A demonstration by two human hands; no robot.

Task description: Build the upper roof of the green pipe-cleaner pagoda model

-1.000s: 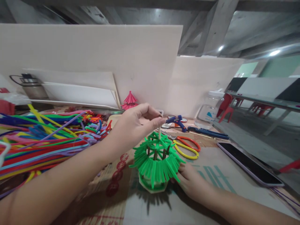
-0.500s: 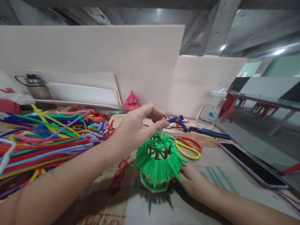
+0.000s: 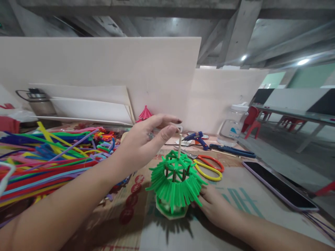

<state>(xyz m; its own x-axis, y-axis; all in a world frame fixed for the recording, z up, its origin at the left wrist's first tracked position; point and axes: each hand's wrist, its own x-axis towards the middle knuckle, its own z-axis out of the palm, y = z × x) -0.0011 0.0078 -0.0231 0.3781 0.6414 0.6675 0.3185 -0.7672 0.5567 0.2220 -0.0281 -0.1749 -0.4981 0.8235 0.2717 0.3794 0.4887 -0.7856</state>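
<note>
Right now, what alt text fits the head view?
A person's left hand hovers open by a wooden stick rising from a green pipe-cleaner model; the right hand touches its base. Coloured pipe cleaners lie left, scissors behind.

The green fringe of the pipe-cleaner model [image 3: 174,183] is covering the fingertips of the right hand [image 3: 214,205] and the lower end of the wooden stick [image 3: 179,146], so the hand's grip is not showing. The left hand [image 3: 142,144] is screening part of the pink model [image 3: 145,114], and its contact with the stick's top is proving impossible to tell. The picture's edges are cutting off both forearms and the pile of pipe cleaners [image 3: 47,153]; the label on the bottle [image 3: 232,125] is appearing too small to read.
</note>
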